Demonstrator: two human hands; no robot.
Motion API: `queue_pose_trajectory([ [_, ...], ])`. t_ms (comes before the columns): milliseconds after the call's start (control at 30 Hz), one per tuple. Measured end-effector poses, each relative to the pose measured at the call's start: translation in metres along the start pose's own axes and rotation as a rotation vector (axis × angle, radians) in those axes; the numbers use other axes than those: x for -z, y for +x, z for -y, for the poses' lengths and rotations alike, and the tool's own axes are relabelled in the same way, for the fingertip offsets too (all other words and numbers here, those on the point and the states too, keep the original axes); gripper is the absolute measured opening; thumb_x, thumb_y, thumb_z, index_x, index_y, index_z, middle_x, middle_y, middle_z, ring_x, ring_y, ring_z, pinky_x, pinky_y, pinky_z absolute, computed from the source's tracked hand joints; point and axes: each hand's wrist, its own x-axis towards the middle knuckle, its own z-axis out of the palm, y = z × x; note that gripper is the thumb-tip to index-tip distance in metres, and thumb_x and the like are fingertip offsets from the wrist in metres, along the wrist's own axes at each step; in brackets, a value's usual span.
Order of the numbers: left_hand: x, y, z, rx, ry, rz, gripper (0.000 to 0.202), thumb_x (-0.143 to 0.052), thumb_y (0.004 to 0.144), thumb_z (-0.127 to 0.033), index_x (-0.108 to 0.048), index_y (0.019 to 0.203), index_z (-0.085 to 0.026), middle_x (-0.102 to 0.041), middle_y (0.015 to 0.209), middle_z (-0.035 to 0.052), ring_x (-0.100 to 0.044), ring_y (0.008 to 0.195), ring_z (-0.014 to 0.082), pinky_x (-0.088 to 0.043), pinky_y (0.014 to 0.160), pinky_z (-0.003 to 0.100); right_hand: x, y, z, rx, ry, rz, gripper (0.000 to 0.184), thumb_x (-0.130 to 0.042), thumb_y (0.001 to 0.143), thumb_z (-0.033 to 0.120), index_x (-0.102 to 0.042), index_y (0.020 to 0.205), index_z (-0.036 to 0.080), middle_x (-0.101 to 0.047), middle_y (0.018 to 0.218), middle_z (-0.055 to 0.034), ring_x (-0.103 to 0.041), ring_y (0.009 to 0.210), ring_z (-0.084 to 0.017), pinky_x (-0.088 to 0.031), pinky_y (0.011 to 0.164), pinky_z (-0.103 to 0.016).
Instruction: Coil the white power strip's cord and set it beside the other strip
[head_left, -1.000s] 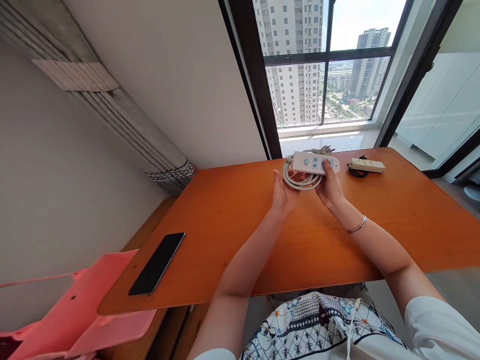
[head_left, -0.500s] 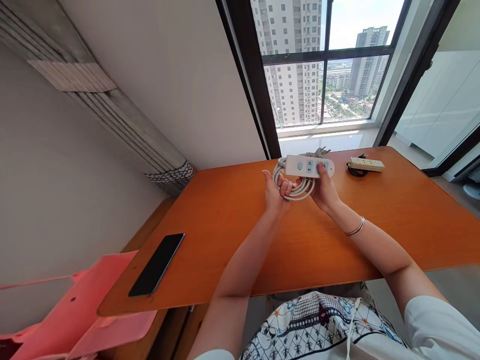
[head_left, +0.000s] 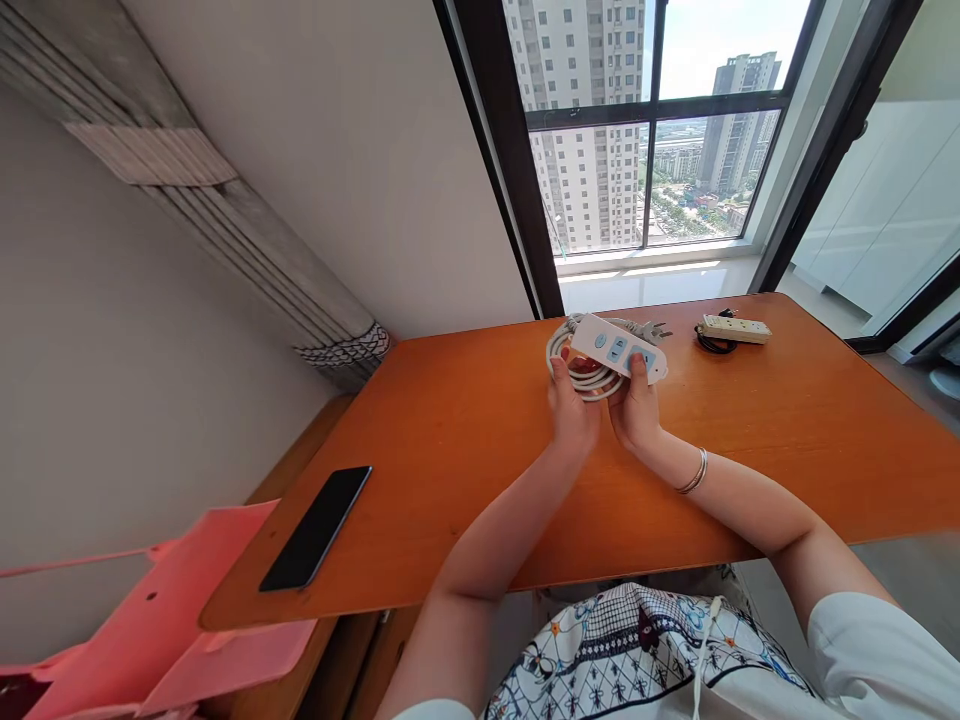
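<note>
A white power strip [head_left: 609, 341] with blue sockets is held tilted above the far part of the orange-brown table [head_left: 450, 450]. Its white cord [head_left: 553, 345] is wound in loops beneath and to the left of it, and the plug [head_left: 654, 331] sticks out behind at the right. My left hand [head_left: 574, 405] is closed round the coiled cord, thumb up, its fingers partly hidden by the loops. With the thumb on top near a socket, my right hand [head_left: 636, 405] grips the right end of the strip.
A cream power strip [head_left: 735, 329] with a black cord [head_left: 715, 345] lies at the far right of the table. Toward the near left lies a black phone-like slab [head_left: 316, 528]. Beyond the left edge sits a pink bag-like item [head_left: 180, 600]. A window [head_left: 649, 120] stands behind.
The power strip has tilted, its right end coming down and toward me. My left hand has moved right and turned under the coil, and the two hands are closer together.
</note>
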Motion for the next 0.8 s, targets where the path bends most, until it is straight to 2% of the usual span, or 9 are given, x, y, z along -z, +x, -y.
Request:
queue_pose_trajectory([
  [67,0.004,0.003,-0.007,0.013,-0.003,-0.014,0.051,-0.047,0.089,-0.073,-0.064,0.087,-0.025,-0.062,0.073,-0.0002,-0.064,0.076,0.0148,-0.053,0.074,0.027,0.001,-0.008,-0.006,0.019,-0.04,0.026,0.055,-0.07,0.074,0.063,-0.061,0.116,0.028,-0.071,0.121,-0.0032,-0.062,0.124,-0.023,-0.055,0.102,-0.04],
  [167,0.009,0.014,-0.019,0.058,-0.021,-0.005,0.066,-0.034,0.086,-0.082,-0.054,0.068,-0.022,-0.046,0.054,-0.0023,-0.045,0.049,0.0105,-0.049,0.058,0.026,0.004,-0.015,-0.012,0.057,-0.12,0.063,0.053,-0.07,0.076,0.062,-0.062,0.116,0.027,-0.071,0.121,-0.0034,-0.062,0.123,-0.021,-0.05,0.107,-0.038],
  [267,0.013,0.023,-0.027,0.082,-0.011,-0.022,0.069,-0.03,0.088,-0.082,-0.041,0.058,-0.021,-0.033,0.046,-0.0036,-0.027,0.04,0.0084,-0.043,0.05,0.025,0.008,-0.016,-0.016,0.06,-0.148,0.07,0.052,-0.07,0.076,0.061,-0.063,0.112,0.026,-0.071,0.118,-0.0037,-0.063,0.119,-0.021,-0.047,0.109,-0.038],
  [400,0.012,0.026,-0.031,0.132,-0.008,-0.089,0.065,-0.03,0.095,-0.072,-0.03,0.056,-0.021,-0.023,0.044,-0.0042,-0.019,0.039,0.0088,-0.039,0.049,0.025,0.009,-0.016,-0.015,0.014,-0.1,0.087,0.049,-0.073,0.073,0.06,-0.063,0.108,0.026,-0.072,0.113,-0.003,-0.066,0.112,-0.022,-0.052,0.103,-0.039],
  [533,0.007,0.025,-0.03,0.192,-0.062,-0.129,0.06,-0.033,0.098,-0.065,-0.029,0.056,-0.021,-0.027,0.045,-0.0047,-0.023,0.038,0.0079,-0.043,0.052,0.025,0.007,-0.01,-0.006,-0.052,-0.061,0.104,0.052,-0.075,0.071,0.059,-0.061,0.107,0.025,-0.072,0.112,-0.0042,-0.067,0.11,-0.024,-0.057,0.093,-0.04],
  [633,0.004,0.026,-0.025,0.245,-0.099,-0.164,0.059,-0.033,0.099,-0.061,-0.033,0.056,-0.021,-0.041,0.051,-0.0026,-0.04,0.042,0.0086,-0.048,0.057,0.026,0.008,0.001,0.0,-0.093,-0.076,0.087,0.048,-0.075,0.073,0.056,-0.061,0.106,0.025,-0.073,0.112,-0.0043,-0.066,0.113,-0.025,-0.06,0.089,-0.038],
  [733,0.004,0.03,-0.018,0.26,-0.046,-0.192,0.051,-0.036,0.101,-0.053,-0.049,0.064,-0.02,-0.058,0.065,0.0008,-0.058,0.056,0.0125,-0.05,0.063,0.028,0.014,0.02,0.006,-0.117,-0.099,0.049,0.045,-0.076,0.074,0.052,-0.061,0.107,0.025,-0.074,0.112,-0.0033,-0.068,0.111,-0.024,-0.061,0.086,-0.037],
  [800,0.006,0.033,-0.016,0.261,-0.005,-0.189,0.038,-0.04,0.101,-0.042,-0.06,0.077,-0.02,-0.065,0.077,0.0018,-0.064,0.067,0.0133,-0.05,0.065,0.026,0.022,0.034,0.013,-0.127,-0.132,0.026,0.045,-0.076,0.073,0.052,-0.061,0.106,0.024,-0.075,0.108,-0.003,-0.07,0.106,-0.023,-0.062,0.085,-0.037],
])
